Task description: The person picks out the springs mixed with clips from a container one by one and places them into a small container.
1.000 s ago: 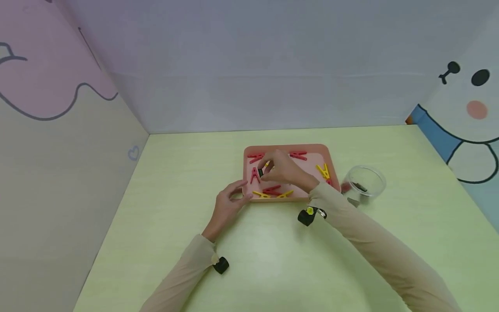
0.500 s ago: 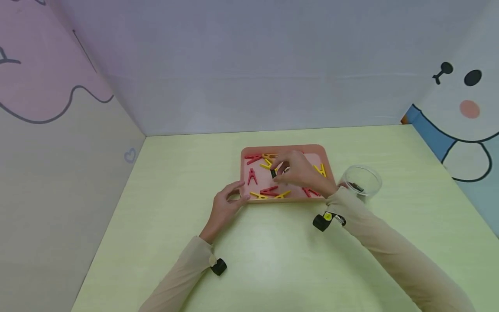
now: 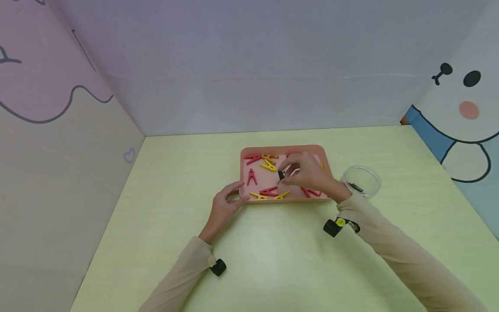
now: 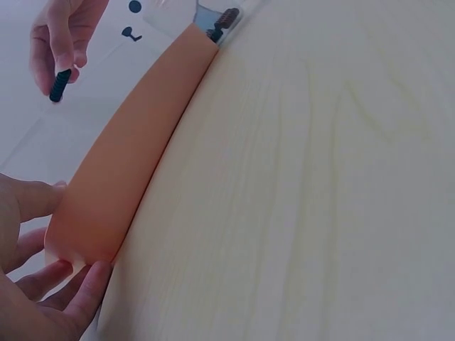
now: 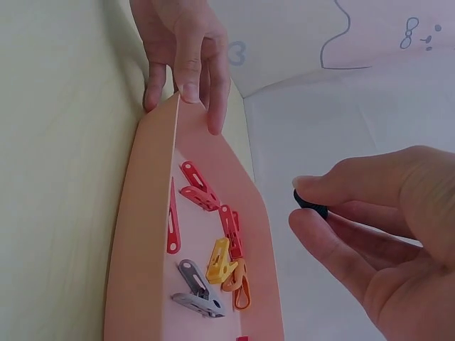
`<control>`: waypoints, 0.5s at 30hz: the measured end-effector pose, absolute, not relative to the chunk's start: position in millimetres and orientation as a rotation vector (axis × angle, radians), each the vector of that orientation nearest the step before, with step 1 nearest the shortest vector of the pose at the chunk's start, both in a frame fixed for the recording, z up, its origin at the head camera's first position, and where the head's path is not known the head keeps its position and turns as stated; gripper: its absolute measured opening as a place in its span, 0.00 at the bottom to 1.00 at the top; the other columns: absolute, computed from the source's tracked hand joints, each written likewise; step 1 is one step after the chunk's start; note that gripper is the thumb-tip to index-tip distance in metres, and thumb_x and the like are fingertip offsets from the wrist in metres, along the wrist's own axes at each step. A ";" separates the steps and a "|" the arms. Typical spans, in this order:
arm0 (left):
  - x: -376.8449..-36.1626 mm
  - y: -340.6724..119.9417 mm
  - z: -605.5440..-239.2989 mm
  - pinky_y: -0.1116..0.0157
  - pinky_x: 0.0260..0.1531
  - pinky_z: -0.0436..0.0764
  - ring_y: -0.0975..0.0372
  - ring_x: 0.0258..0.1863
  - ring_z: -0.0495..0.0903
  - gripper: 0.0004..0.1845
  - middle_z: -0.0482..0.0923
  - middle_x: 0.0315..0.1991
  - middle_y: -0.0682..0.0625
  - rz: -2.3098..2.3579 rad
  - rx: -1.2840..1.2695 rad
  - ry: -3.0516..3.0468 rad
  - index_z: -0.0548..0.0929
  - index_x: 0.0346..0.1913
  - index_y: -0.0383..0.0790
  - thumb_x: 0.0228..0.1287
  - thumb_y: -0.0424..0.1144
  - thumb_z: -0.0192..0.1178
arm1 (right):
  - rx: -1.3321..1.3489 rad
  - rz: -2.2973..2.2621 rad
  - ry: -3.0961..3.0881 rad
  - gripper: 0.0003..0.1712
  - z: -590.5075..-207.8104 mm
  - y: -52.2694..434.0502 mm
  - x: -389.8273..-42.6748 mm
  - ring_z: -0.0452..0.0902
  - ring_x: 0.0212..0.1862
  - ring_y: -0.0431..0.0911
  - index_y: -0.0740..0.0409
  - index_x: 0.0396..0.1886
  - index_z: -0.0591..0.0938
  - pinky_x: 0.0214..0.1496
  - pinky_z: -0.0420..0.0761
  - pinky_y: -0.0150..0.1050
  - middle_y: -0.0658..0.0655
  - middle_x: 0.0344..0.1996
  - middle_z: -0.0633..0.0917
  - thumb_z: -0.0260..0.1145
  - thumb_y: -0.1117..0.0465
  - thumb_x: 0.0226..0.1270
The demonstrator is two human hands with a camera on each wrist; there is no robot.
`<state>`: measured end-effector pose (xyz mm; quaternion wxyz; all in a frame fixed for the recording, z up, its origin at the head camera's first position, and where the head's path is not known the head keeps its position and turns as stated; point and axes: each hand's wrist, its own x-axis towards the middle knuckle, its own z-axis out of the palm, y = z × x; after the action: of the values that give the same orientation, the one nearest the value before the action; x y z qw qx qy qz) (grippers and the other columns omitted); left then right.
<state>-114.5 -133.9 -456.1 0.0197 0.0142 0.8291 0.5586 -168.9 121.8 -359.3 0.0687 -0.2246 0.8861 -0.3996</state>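
The right hand (image 3: 308, 173) hangs over the pink tray (image 3: 322, 152), pinching a small black ribbed clip (image 3: 280, 175) between thumb and fingertips. In the left wrist view that black piece (image 4: 58, 84) dangles from the fingertips, clear of the tray's rim, and the right wrist view shows only its dark end (image 5: 311, 204) poking out between the thumb and forefinger. So it's up in the air above the middle of the tray, not resting on anything.

The left hand (image 3: 225, 204) is at the tray's near-left corner, fingers curled round the rim and gripping it. The right wrist camera shows that well: a thumb and fingers (image 5: 186, 64) wrapped over the edge.

Inside the tray, red clothespins (image 3: 251, 176) and yellow clothespins (image 3: 268, 166) lie scattered, mostly between the two hands and just below the right one. A yellow one and a red one lie along the near edge, close to the left hand's fingertips. The right wrist view also catches a grey clothespin (image 5: 196, 291) lying just beside a yellow one.

Just to the right of the right hand's wrist, beside the tray, stands a clear plastic cup (image 3: 360, 180) with another black clip (image 3: 358, 187) lying in it. Everything sits on a pale green tabletop (image 3: 273, 260), and both arms wear beige sleeves (image 3: 393, 251).
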 end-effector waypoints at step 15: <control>-116.1 -134.5 -458.8 0.62 0.48 0.79 0.59 0.54 0.74 0.26 0.71 0.61 0.55 1.710 0.022 2.579 0.77 0.61 0.49 0.59 0.46 0.67 | -0.647 -1.238 2.632 0.13 -353.5 145.9 -162.1 0.80 0.34 0.46 0.60 0.37 0.85 0.39 0.83 0.40 0.55 0.36 0.84 0.74 0.68 0.50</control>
<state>-116.1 -134.5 -458.8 0.0235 0.0072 0.8331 0.5525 -162.1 145.9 -353.5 0.0808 -0.2165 0.8804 -0.4141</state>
